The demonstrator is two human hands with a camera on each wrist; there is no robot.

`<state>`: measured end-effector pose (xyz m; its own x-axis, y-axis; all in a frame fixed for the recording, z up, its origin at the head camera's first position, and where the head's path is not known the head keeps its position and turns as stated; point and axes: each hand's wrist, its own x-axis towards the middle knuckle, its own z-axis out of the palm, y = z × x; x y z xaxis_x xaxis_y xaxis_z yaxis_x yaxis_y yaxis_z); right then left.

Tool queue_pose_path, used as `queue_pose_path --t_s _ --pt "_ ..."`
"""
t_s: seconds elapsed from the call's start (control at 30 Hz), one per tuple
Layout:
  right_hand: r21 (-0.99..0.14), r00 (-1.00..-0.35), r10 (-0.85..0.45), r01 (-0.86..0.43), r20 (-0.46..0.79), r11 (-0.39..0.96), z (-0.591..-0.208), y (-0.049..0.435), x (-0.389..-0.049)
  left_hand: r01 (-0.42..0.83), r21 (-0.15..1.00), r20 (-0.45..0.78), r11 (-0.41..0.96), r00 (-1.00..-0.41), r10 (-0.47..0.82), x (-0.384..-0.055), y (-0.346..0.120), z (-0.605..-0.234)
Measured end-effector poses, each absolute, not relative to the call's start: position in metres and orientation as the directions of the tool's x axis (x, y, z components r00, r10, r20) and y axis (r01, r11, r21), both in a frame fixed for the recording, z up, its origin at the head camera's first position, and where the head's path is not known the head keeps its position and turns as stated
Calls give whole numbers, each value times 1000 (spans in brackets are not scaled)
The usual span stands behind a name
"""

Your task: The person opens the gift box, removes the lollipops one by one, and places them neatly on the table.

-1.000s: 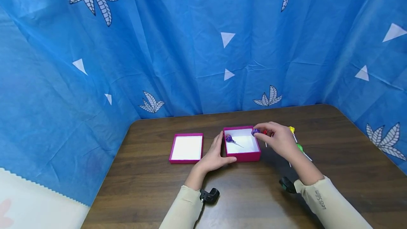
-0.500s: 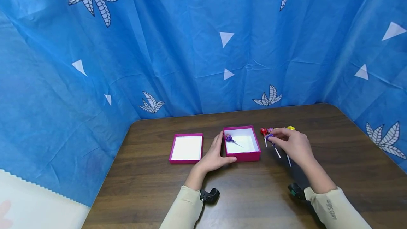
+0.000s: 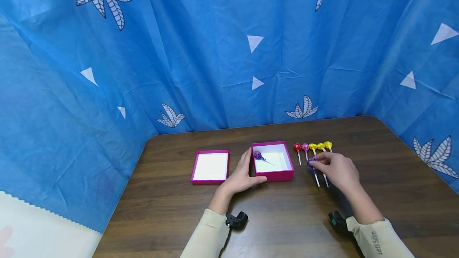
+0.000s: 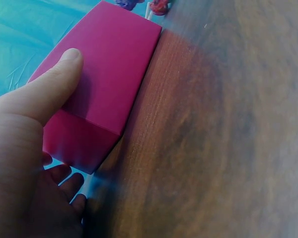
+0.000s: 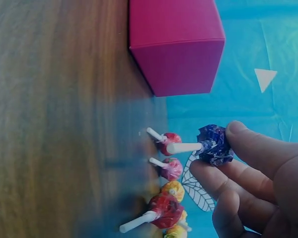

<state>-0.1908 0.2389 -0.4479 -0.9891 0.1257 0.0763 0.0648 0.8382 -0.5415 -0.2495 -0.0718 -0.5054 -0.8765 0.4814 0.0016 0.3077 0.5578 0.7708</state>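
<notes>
My right hand [image 3: 338, 169] pinches a purple-wrapped lollipop [image 5: 214, 145] by its head between thumb and fingertips, to the right of the pink box. In the right wrist view its white stick points left. My left hand [image 3: 241, 176] rests at the near left corner of the open pink box [image 3: 275, 176]. Its thumb lies on the front wall and its fingers extend along the left side. Inside the box lies another purple lollipop [image 3: 258, 155]. Behind the held lollipop is a row with a red lollipop [image 3: 297, 147], a pink lollipop [image 3: 305, 147] and several yellow lollipops [image 3: 321, 146].
A pink box lid [image 3: 209, 166], white inside, lies left of the box on the wooden table [image 3: 161, 210]. Another red lollipop [image 5: 165, 210] shows nearer in the right wrist view. A blue patterned curtain [image 3: 215, 51] hangs behind the table.
My right hand has moved right and nearer from the box's right edge, carrying the purple lollipop. The row behind is now uncovered. My left hand stays at the box.
</notes>
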Motion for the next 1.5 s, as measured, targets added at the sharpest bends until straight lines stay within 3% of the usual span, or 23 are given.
queue_pose_path --t_s 1.07,1.5 --pt "-441 -989 147 125 17 889 -467 240 -194 304 776 0 553 -876 482 -249 -73 -505" --pt "-443 -988 115 59 102 895 -467 241 -194 299 776 -5 555 -877 480 -248 -73 -503"
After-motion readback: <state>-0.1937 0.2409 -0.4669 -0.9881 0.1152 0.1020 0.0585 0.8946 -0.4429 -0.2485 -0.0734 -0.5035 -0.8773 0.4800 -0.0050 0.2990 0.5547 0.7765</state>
